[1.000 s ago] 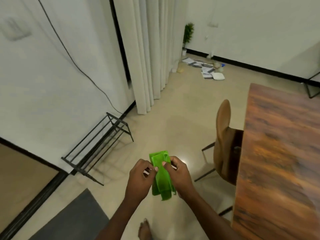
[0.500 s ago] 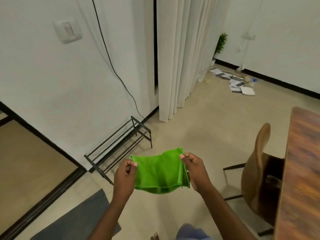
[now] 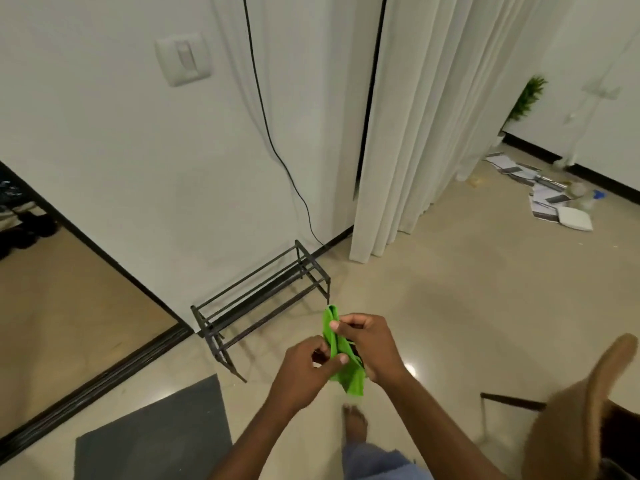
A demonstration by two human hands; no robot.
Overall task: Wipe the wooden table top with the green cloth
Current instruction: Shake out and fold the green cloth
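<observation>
the bright green cloth [image 3: 341, 355] is folded into a narrow strip and held in the air above the pale glossy floor [image 3: 467, 306], in the near middle of the scene. the right hand [image 3: 372, 348] pinches its upper part between thumb and fingers, and the left hand [image 3: 304, 370] pinches it lower down with the thumb pressed on the fabric; the two hands sit close together with the cloth between them, its lower end hanging free below them. a bare foot [image 3: 353, 419] and the frayed hem of blue trousers [image 3: 377, 460] show just under the arms. to the left and a little farther stands a low black metal rack [image 3: 263, 299] against the white wall [image 3: 121, 150], with a dark grey floor mat [image 3: 156, 434] nearer on the left. a black cable [image 3: 266, 133] runs down the wall below a white wall switch [image 3: 182, 58]. long white curtains [image 3: 433, 116] hang farther right. at the near right edge is the curved brown back of a chair [image 3: 581, 403]. scattered papers [image 3: 547, 195] and a small green plant [image 3: 528, 97] lie at the far right.
</observation>
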